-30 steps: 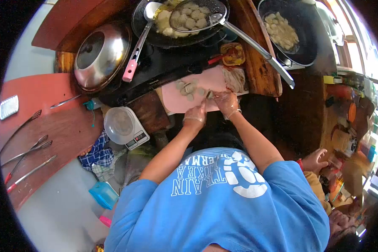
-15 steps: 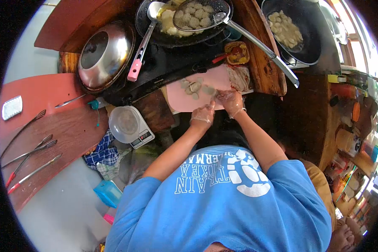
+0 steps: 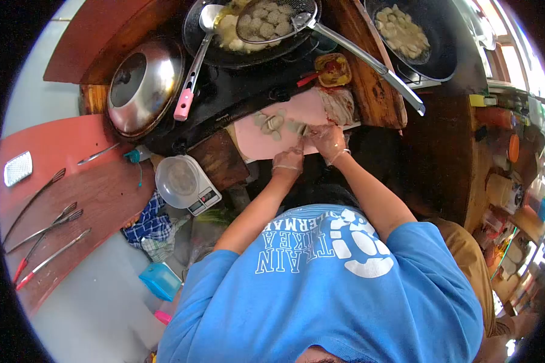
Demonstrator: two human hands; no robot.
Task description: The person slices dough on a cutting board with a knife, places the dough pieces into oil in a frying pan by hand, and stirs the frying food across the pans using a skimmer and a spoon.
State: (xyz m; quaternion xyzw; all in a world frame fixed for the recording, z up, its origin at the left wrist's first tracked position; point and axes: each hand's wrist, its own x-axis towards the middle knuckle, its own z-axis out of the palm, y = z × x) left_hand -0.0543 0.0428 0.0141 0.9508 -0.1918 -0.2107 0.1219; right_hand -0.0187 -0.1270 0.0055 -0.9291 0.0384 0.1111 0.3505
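Both hands wear clear plastic gloves over a pink cutting board (image 3: 257,142). My right hand (image 3: 329,140) rests at the board's right part, fingers closed around something I cannot make out. A greyish flat piece (image 3: 297,127) shows beside its fingertips; whether the hand grips it is unclear. My left hand (image 3: 289,159) is at the board's near edge, fingers curled together and pointing toward my right hand; what they hold, if anything, is hidden. Beyond the hands, several grey dough-like pieces (image 3: 271,123) lie in a small pile on the board.
A wok (image 3: 194,36) holds frying pieces, with a pink-handled ladle (image 3: 184,104) and a mesh strainer (image 3: 369,57) of round balls across it. A second wok (image 3: 442,57) stands right. Left are a metal lid (image 3: 157,91), a scale (image 3: 204,196) with a bowl, and tongs (image 3: 53,257).
The view has shifted slightly, so the woks and board sit a little further left. My hands remain close together over the board, with small finger movements. The grey pieces stay in their pile.
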